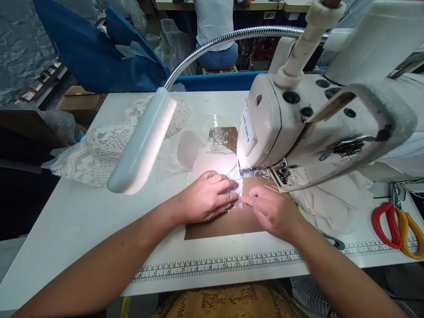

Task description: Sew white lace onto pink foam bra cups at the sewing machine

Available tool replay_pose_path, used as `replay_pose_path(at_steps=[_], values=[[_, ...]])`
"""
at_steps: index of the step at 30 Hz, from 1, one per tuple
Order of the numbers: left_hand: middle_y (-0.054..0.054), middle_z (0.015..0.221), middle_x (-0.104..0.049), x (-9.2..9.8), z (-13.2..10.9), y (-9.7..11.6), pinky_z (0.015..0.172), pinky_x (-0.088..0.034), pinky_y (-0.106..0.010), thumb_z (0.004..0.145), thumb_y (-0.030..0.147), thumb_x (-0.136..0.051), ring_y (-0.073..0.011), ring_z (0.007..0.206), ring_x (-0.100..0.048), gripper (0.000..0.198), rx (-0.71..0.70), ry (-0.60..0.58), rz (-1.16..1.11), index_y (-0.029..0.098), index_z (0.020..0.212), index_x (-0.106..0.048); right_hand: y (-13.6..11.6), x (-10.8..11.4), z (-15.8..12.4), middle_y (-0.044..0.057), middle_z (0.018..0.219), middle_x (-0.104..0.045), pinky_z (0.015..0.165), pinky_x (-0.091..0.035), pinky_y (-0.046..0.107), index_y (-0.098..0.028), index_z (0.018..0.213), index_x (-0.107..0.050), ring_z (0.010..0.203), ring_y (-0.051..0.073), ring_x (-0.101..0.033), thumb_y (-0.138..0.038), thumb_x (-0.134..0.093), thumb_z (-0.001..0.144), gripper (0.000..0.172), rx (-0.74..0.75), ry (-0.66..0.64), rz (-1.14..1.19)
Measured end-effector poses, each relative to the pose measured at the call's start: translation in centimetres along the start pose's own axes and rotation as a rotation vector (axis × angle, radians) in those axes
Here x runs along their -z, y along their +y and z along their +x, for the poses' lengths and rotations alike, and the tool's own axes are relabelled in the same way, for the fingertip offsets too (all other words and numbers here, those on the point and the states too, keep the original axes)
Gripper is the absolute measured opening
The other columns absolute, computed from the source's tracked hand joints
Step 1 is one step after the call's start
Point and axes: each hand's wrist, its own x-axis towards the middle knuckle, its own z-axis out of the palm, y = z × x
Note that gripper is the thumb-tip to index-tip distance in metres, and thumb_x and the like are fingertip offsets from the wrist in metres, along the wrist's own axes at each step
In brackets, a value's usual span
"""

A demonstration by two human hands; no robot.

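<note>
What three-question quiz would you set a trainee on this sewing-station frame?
1. True or false: the left hand and the right hand both lie palm down in front of the sewing machine.
2. Where do the scissors lie? A: beside the lamp head. B: at the right end of the table. C: on the blue fabric.
3. Fill in: the left hand's fingertips press a strip of ____ that runs under the machine's head.
Key: 1 true; 2 B; 3 lace.
</note>
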Motion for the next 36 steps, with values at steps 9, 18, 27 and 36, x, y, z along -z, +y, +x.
replay_pose_path(at_steps=[9,18,27,36], values=[[-0.012,0.12,-0.061,-0.09,0.04,0.09,0.084,-0.042,-0.039,0.095,0.027,-0.048,-0.0219,0.097,-0.057,0.028,0.028,0.011,-0.01,0.021,0.117,-0.063,-0.05,-0.32,0.23,0.004,0.076,-0.059,0.062,-0.035,0.027,-0.018,0.102,-0.068,0.069,0.016,-0.047,-0.002,-0.043,0.079,0.037,0.033,0.031,-0.094],[-0.013,0.128,-0.058,0.1,0.8,0.22,0.087,-0.044,-0.04,0.096,0.028,-0.045,-0.0257,0.106,-0.055,0.031,0.114,-0.017,0.01,0.017,0.123,-0.058,-0.31,-0.13,0.4,0.004,0.075,-0.058,0.062,-0.035,0.028,-0.017,0.097,-0.067,0.072,0.018,-0.046,-0.004,-0.044,0.079,0.032,0.053,0.033,-0.183],[-0.009,0.09,-0.063,0.07,0.69,0.41,0.078,-0.044,-0.034,0.096,0.025,-0.045,-0.0197,0.084,-0.056,0.023,0.199,0.014,-0.025,0.014,0.09,-0.065,-0.25,-0.1,0.1,0.005,0.08,-0.065,0.062,-0.04,0.028,-0.016,0.094,-0.068,0.073,0.016,-0.055,-0.004,-0.042,0.08,0.032,-0.007,0.12,-0.021],[-0.008,0.093,-0.063,0.3,0.41,0.52,0.081,-0.044,-0.034,0.095,0.025,-0.046,-0.0188,0.086,-0.056,0.02,0.231,0.087,-0.15,0.014,0.096,-0.063,-0.54,-0.38,0.02,0.003,0.077,-0.058,0.062,-0.031,0.029,-0.018,0.102,-0.066,0.068,0.016,-0.044,-0.006,-0.044,0.08,0.033,0.033,-0.047,-0.116]])
